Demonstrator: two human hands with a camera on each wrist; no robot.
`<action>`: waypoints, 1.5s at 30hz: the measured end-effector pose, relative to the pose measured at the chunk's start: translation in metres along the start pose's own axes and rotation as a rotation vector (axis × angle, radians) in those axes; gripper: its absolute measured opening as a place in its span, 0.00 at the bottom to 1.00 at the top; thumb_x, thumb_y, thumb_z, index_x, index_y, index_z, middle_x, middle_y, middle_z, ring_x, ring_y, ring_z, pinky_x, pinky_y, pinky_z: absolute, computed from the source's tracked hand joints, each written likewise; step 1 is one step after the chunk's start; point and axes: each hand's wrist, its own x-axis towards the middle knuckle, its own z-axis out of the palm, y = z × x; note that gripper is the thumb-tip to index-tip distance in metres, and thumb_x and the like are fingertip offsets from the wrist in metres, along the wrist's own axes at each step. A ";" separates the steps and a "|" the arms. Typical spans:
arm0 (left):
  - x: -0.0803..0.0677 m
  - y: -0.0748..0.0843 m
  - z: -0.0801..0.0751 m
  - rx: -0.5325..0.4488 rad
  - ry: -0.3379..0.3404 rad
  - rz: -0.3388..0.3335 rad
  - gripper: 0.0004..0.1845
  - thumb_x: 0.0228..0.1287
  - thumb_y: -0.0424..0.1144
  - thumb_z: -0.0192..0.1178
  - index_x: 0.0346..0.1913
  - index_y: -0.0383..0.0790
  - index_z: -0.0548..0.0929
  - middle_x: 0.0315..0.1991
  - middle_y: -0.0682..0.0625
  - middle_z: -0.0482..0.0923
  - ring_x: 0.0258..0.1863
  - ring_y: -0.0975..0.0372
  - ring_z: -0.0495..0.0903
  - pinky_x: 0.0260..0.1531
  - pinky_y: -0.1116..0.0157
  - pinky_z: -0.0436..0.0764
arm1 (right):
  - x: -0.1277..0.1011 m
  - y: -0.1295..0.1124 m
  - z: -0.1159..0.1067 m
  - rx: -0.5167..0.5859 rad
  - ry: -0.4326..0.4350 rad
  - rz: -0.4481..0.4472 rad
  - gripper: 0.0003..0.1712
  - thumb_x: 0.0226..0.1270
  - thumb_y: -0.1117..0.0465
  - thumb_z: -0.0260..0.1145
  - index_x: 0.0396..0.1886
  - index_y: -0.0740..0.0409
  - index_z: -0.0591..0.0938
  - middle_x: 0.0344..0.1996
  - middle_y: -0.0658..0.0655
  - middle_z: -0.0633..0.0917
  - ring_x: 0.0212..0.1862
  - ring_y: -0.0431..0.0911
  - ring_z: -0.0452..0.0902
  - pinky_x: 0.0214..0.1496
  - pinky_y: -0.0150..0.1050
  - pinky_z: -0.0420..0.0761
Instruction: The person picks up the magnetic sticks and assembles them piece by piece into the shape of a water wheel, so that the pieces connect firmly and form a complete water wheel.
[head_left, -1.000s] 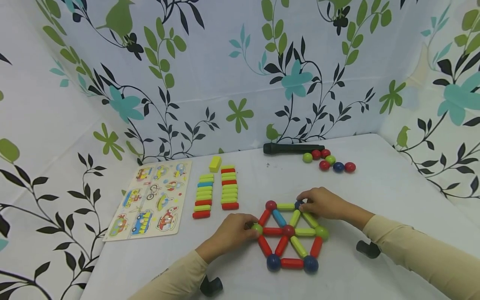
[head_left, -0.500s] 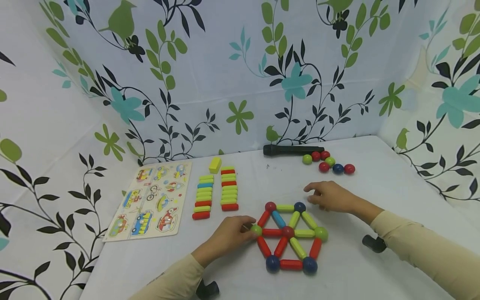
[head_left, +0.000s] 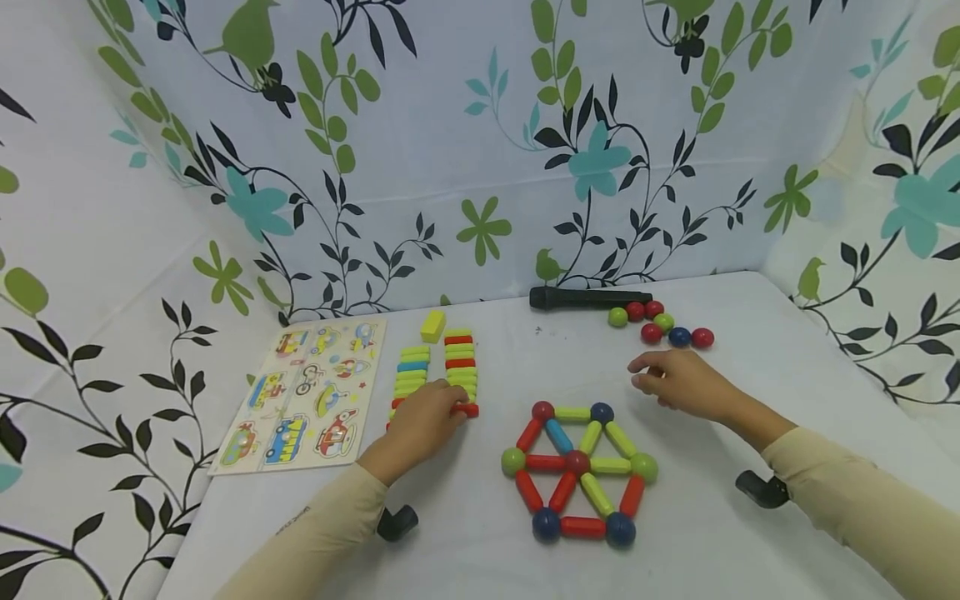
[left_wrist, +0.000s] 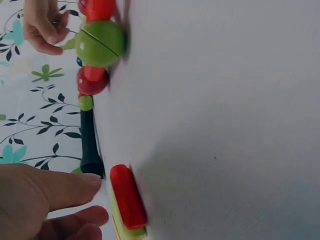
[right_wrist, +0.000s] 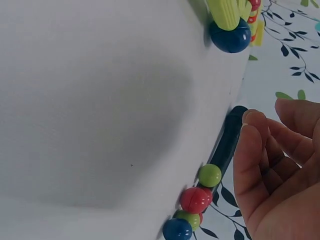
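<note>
Hexagon frame (head_left: 577, 467) of rods and balls looks complete on worktop (head_left: 750, 383), between both hands. Left hand (head_left: 420, 421), fingers relaxed, touches red rod (head_left: 465, 409) at stack end. Right hand (head_left: 678, 382) loosely curled, empty, near loose balls (head_left: 663, 324). Spare rods remain.

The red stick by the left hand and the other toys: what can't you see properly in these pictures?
- Head view: the left hand covers the near ends of both stick rows, so its grip on the red stick is hidden.
- Left wrist view: the red stick shows, fingertips beside it; contact is unclear.
- Right wrist view: the right hand is cut by the edge.
- Head view: the puzzle board pictures are too small to tell apart.
</note>
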 end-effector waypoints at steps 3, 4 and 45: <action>0.007 -0.004 0.005 0.084 -0.061 -0.012 0.10 0.63 0.37 0.72 0.47 0.44 0.88 0.34 0.53 0.80 0.34 0.61 0.75 0.35 0.67 0.79 | -0.005 0.000 0.000 0.012 0.002 0.006 0.21 0.74 0.57 0.64 0.61 0.64 0.81 0.35 0.57 0.86 0.29 0.46 0.76 0.33 0.39 0.81; 0.008 -0.004 0.007 0.111 -0.074 -0.012 0.10 0.62 0.37 0.72 0.46 0.44 0.87 0.32 0.53 0.79 0.33 0.61 0.74 0.34 0.67 0.78 | -0.007 0.000 0.000 0.015 0.000 0.007 0.21 0.74 0.57 0.64 0.61 0.64 0.81 0.35 0.57 0.86 0.29 0.46 0.76 0.33 0.39 0.81; 0.018 0.110 0.028 -0.350 -0.236 0.175 0.10 0.64 0.43 0.71 0.47 0.50 0.85 0.37 0.63 0.86 0.36 0.72 0.77 0.35 0.73 0.75 | -0.022 0.015 0.005 0.040 -0.020 0.016 0.21 0.74 0.57 0.64 0.60 0.64 0.81 0.33 0.55 0.85 0.29 0.45 0.76 0.30 0.37 0.79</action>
